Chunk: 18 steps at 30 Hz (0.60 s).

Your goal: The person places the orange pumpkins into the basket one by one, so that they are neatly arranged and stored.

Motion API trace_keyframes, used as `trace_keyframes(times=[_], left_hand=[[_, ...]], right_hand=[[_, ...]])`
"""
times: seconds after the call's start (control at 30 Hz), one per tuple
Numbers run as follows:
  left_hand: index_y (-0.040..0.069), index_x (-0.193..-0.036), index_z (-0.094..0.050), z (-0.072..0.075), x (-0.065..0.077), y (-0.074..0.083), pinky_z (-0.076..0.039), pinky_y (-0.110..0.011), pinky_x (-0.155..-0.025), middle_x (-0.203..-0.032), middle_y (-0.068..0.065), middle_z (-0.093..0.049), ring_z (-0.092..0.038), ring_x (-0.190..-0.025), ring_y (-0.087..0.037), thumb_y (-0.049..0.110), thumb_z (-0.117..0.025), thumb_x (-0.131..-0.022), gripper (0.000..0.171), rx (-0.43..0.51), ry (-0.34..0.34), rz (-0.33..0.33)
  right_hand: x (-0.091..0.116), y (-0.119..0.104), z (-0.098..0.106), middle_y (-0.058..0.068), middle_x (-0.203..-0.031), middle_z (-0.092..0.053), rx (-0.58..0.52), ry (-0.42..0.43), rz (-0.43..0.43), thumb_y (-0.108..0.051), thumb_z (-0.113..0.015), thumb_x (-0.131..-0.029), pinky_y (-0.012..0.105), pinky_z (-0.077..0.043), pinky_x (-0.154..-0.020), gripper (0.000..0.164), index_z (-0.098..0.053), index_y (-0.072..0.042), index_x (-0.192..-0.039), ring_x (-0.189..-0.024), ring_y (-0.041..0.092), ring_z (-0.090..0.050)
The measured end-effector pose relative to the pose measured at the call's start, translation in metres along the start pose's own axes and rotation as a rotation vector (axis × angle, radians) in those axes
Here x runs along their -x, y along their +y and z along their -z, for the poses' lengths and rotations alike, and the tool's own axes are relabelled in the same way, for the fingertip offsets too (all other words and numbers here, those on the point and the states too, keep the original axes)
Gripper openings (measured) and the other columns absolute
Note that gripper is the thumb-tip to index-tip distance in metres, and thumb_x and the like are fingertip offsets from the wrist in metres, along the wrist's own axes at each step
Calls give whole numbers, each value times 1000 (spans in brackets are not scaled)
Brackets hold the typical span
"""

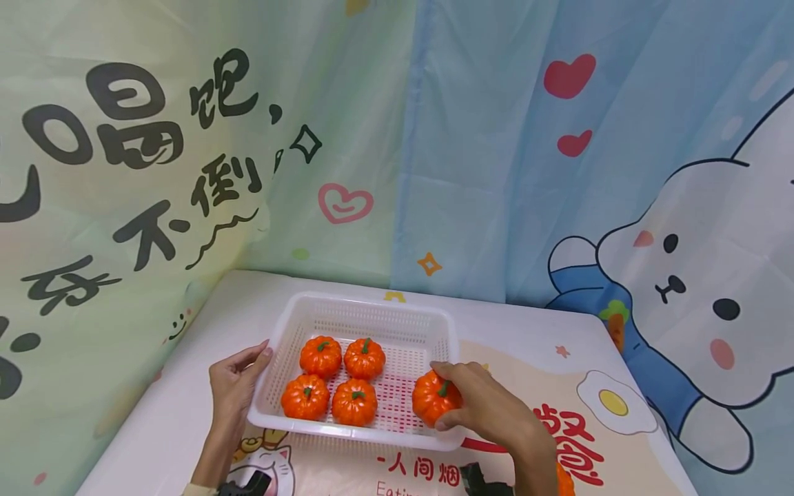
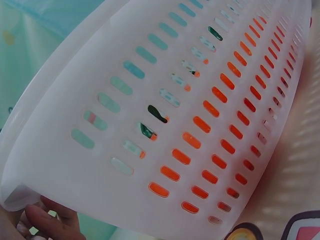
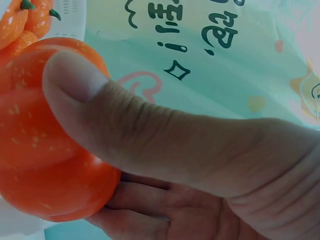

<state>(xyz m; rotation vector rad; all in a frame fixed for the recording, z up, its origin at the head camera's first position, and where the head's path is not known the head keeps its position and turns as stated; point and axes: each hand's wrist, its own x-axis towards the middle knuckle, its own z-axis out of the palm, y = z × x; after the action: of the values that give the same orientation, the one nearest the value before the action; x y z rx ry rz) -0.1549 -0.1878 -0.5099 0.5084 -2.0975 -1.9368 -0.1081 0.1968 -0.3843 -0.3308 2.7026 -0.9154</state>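
A white plastic basket [image 1: 366,435] with slotted sides stands on the table. Inside it, toward the left, several small orange pumpkins with green stems sit in two rows, one of them this front-left pumpkin [image 1: 305,397]. My left hand [image 1: 238,386] holds the basket's left rim; in the left wrist view its fingers [image 2: 52,220] show at the rim's corner. At the basket's right end, my right hand [image 1: 490,406] grips another pumpkin [image 1: 434,399], thumb on the near side. The right wrist view shows that thumb [image 3: 80,82] pressed against the glossy pumpkin [image 3: 45,145].
Partly hidden by the right forearm, an orange object [image 1: 565,480] lies at the table's near side. A printed cloth [image 1: 521,365] covers the table. Printed curtains [image 1: 471,172] hang behind and to the left.
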Motion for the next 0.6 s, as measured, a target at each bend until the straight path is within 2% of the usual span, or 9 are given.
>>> trace_keyframes(times=[0.6], left_hand=[[6, -134, -76, 0, -1, -1, -67, -24, -75, -131, -14, -79, -77, -83, -3, 28, -79, -102, 39, 6, 0, 9]], right_hand=[[-20, 3, -22, 10, -131, -74, 22, -48, 42, -12, -98, -78, 55, -60, -107, 76, -67, -1, -147, -115, 25, -58]])
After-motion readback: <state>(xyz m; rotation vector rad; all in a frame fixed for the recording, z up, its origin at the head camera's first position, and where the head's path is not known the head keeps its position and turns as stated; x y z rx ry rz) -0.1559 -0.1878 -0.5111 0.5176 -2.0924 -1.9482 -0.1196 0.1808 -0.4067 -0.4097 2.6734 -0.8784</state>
